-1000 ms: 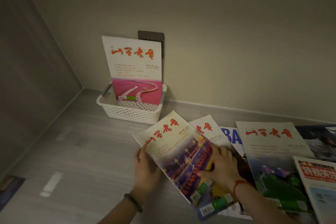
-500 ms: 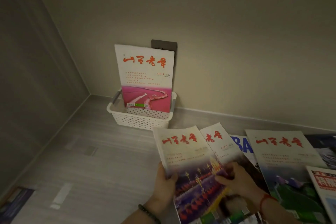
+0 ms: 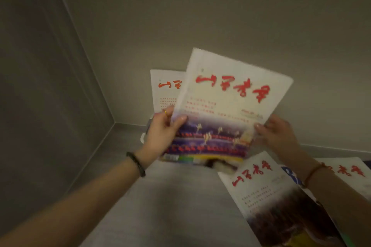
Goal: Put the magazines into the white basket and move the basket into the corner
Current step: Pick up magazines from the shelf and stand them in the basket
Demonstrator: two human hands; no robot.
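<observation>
The left hand (image 3: 160, 134) and the right hand (image 3: 278, 136) each pinch a side edge of a thin paper magazine with red writing and a purple picture (image 3: 224, 110), held up just in front of the white plastic basket (image 3: 143, 138), which is mostly hidden behind it. It looks light, bendy and smooth, so holding both sides should keep it flat. A second white magazine with red writing (image 3: 166, 90) stands in the basket by the far wall, and the grey floor (image 3: 170, 196) to the left toward the corner is open.

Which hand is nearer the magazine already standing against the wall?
Left. The left hand overlaps the standing magazine's lower edge; the right hand grips the lifted magazine's far side, farther right.
</observation>
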